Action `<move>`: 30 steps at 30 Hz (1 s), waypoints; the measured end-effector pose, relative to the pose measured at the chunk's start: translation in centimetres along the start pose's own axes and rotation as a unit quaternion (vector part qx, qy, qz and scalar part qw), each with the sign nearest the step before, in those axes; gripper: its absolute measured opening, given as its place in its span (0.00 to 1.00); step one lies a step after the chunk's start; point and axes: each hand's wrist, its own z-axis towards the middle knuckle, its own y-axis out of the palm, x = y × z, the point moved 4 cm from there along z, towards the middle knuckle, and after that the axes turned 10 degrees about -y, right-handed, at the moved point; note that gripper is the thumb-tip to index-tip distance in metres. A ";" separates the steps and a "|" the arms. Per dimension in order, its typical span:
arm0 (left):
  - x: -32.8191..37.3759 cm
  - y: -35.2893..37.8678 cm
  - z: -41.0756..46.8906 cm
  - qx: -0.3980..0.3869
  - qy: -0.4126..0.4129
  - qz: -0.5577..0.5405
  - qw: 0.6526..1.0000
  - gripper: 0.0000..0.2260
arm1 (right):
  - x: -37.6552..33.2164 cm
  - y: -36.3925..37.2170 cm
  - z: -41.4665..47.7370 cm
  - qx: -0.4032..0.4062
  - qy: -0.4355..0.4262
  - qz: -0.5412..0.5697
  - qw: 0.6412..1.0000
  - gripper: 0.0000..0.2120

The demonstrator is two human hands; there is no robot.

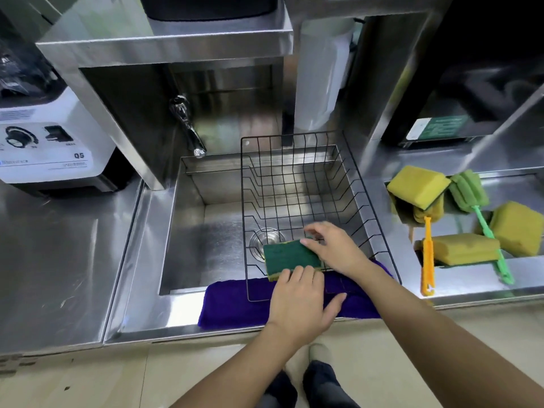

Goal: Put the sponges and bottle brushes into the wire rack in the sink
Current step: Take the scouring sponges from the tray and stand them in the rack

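A black wire rack sits in the right half of the steel sink. Inside its near end lies a sponge with its green scouring side up. My right hand pinches that sponge's far right corner, and my left hand rests its fingertips on the near edge. On the counter to the right lie three yellow sponges, an orange-handled bottle brush and a green bottle brush.
A purple cloth hangs over the sink's front rim beneath the rack. A faucet juts out at the back left. A white blender base stands on the left counter. Steel shelving rises behind the sink.
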 end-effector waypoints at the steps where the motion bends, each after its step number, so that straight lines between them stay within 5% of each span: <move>1: 0.4 0.0 0.2 -0.001 -0.004 -0.002 1.000 0.22 | 0.1 -0.8 -0.3 0.023 -0.007 0.003 1.000 0.17; 13: 7.7 2.2 2.6 -0.070 -0.019 0.014 0.997 0.23 | 7.2 -11.6 -6.0 0.205 -0.018 -0.046 0.978 0.12; 17: 9.4 3.2 3.7 -0.075 -0.040 0.023 0.996 0.24 | 12.1 -13.8 -7.4 0.121 0.045 -0.135 0.982 0.17; 20: 10.2 3.8 3.9 -0.075 -0.061 0.036 0.995 0.24 | 15.5 -14.4 -9.2 0.035 0.154 -0.129 0.979 0.28; 24: 10.2 4.0 4.3 -0.065 -0.091 0.050 0.993 0.23 | 17.8 -14.1 -10.7 -0.064 0.192 -0.184 0.962 0.38; 30: 10.3 3.9 4.3 -0.061 -0.095 0.067 0.991 0.24 | 17.6 -15.8 -10.6 -0.104 0.209 -0.174 0.957 0.35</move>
